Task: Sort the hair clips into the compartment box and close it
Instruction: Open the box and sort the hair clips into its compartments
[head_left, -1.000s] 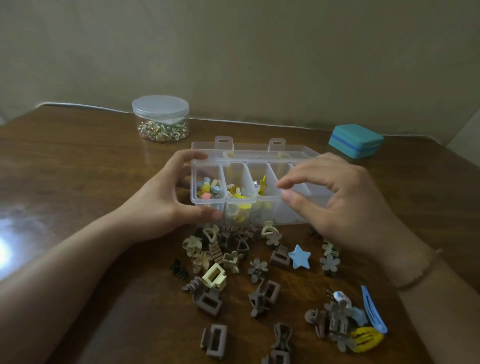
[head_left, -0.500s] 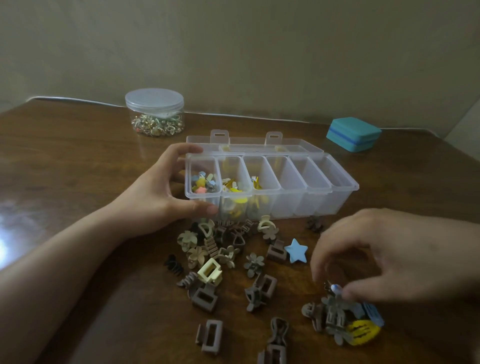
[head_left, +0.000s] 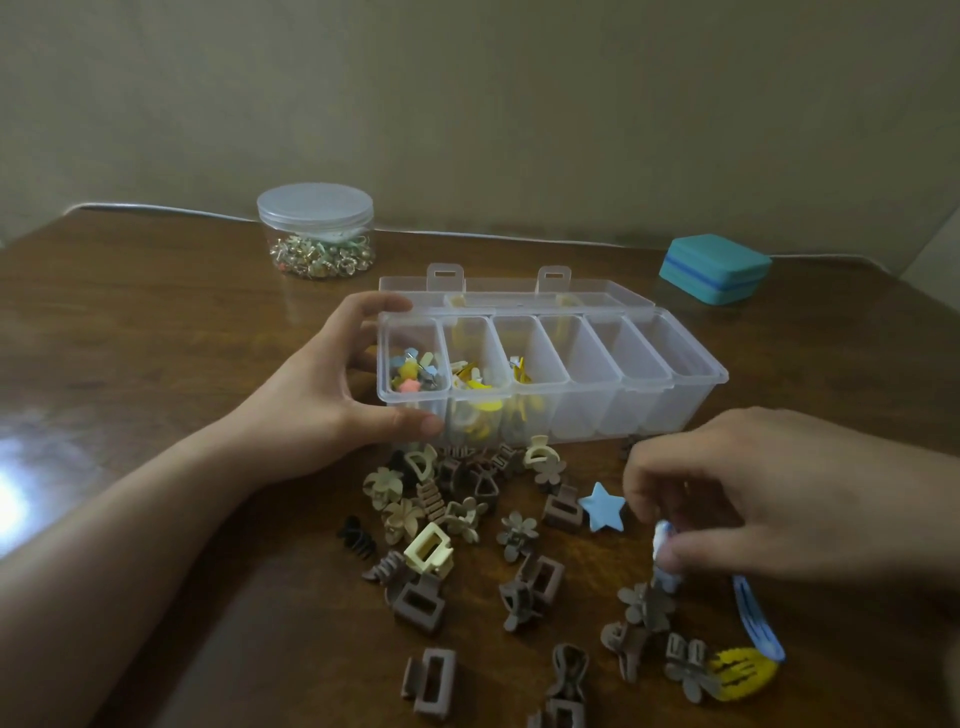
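Observation:
A clear compartment box (head_left: 691, 387) stands open on the wooden table (head_left: 130, 322), its lid lying flat behind it. The three left compartments hold small coloured clips; the three on the right look empty. My left hand (head_left: 317, 410) grips the box's left end, thumb at the front and fingers over the rim. My right hand (head_left: 769, 493) is in front of the box at the right and pinches a small white-and-blue clip (head_left: 662, 543) above the table. Several brown and cream claw clips (head_left: 431, 530) lie loose in front of the box, with a blue star clip (head_left: 602, 512).
A round clear jar (head_left: 316, 231) with a lid holds small trinkets at the back left. A teal case (head_left: 716, 267) sits at the back right. A long blue snap clip (head_left: 756, 621) and a yellow clip (head_left: 743, 673) lie near the right front.
My right hand has come back from over the box to the clips at the right front and has picked up a small white-and-blue clip. The left hand stays on the box.

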